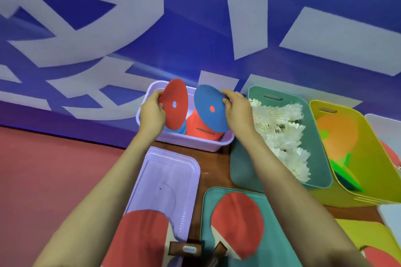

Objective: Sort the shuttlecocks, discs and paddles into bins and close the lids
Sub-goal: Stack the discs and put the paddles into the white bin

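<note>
My left hand grips a red disc by its edge above the purple bin. Beside it my right hand grips a blue disc over the same bin. Red and blue discs lie inside the bin. The teal bin to the right holds several white shuttlecocks. The yellow-green bin holds orange and green discs. A red paddle lies on the teal lid, and another red paddle rests on the purple lid.
A yellow lid lies at the near right with another red paddle on it. The brown table shows between bins and lids. A blue wall with white lettering stands right behind the bins; red floor is at the left.
</note>
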